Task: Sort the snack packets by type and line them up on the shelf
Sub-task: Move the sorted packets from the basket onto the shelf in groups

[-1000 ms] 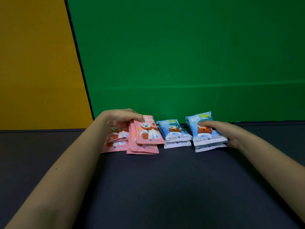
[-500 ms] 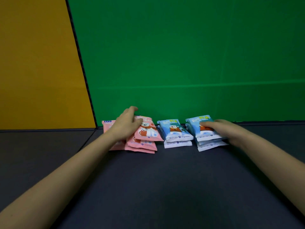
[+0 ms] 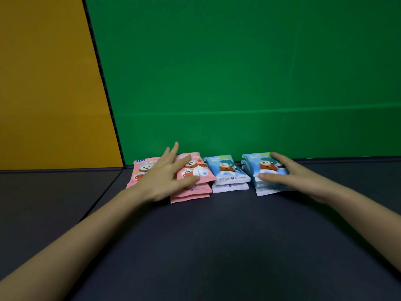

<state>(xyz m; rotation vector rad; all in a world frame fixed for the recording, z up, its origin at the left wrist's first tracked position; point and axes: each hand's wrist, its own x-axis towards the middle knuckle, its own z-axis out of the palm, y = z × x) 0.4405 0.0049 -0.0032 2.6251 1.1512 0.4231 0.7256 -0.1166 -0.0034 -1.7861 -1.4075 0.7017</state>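
Note:
Four small stacks of snack packets lie in a row along the back of the dark shelf. From left to right they are a pink stack, a second pink stack, a blue stack and another blue stack. My left hand lies over the two pink stacks with fingers spread and straight, the thumb pressing on the second pink stack. My right hand grips the right blue stack, thumb across its front and fingers over its top and right side.
A green back wall stands right behind the packets. An orange wall closes the left side. The dark shelf stretches toward me in front of the stacks.
My left hand has opened out and spread flat across the pink stacks, which now sit squarer. My right hand has wrapped further round the right blue stack.

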